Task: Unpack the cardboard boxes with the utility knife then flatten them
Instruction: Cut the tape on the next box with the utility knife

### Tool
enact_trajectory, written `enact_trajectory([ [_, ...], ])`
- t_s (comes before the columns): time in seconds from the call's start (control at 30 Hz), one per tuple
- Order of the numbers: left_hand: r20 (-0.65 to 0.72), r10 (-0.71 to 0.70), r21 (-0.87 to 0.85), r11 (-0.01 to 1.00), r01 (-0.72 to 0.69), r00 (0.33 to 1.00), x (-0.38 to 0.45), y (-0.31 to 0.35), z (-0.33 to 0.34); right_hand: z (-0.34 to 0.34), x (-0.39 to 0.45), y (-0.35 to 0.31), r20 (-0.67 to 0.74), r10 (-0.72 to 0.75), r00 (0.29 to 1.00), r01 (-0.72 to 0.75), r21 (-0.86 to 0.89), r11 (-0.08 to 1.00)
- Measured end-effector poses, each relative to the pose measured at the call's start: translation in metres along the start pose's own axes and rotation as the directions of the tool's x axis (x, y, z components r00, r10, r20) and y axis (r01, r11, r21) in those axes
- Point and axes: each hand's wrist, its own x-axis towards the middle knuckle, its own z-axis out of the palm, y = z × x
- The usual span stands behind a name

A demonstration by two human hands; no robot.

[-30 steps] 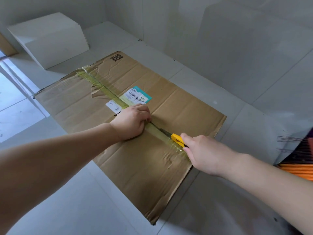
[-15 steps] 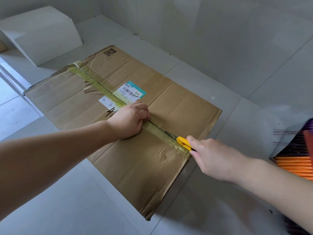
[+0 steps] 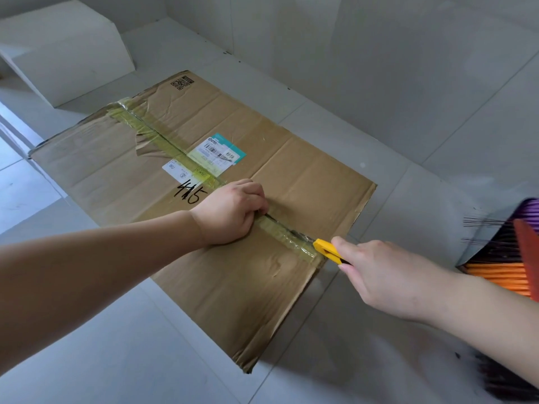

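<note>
A brown cardboard box lies flat on the tiled floor, with a strip of yellowish tape along its middle seam and shipping labels on it. My left hand presses down on the seam as a fist, fingers curled, holding nothing that shows. My right hand grips a yellow utility knife. Its blade lies in the taped seam close to the box's near right edge. A dark slit runs along the seam between my two hands.
A white box stands at the far left on the floor. A broom with orange and purple bristles leans at the right edge. Grey tiled walls rise behind the cardboard.
My right hand has drawn the knife along the seam toward me, nearly to the box's near edge. My left hand stays pressed on the seam. The camera has shifted slightly.
</note>
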Motion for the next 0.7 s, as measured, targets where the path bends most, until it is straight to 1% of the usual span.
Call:
enact_trajectory([
  [0.13, -0.022, -0.009, -0.004, 1.0, 0.009, 1.0, 0.002, 0.012, 0.004, 0.003, -0.003, 0.001, 0.01, 0.02, 1.0, -0.02, -0.01, 1.0],
  [0.27, -0.014, -0.005, -0.039, 0.999, 0.005, 1.0, 0.007, 0.027, 0.013, 0.003, -0.003, 0.001, 0.015, 0.031, 0.999, -0.03, -0.017, 0.999],
  [0.43, -0.004, -0.005, -0.042, 0.999, 0.005, 1.0, 0.008, 0.029, 0.016, 0.004, -0.004, 0.002, 0.024, 0.028, 0.999, -0.028, -0.02, 0.999],
  [0.53, 0.013, 0.017, -0.04, 0.999, -0.016, 1.0, 0.007, 0.029, 0.016, 0.002, -0.012, 0.006, 0.053, 0.028, 0.998, -0.027, -0.029, 0.999],
  [0.7, -0.006, 0.016, -0.029, 0.999, -0.016, 1.0, 0.008, 0.028, 0.017, 0.002, -0.025, 0.012, 0.085, 0.038, 0.996, -0.037, -0.018, 0.999],
])
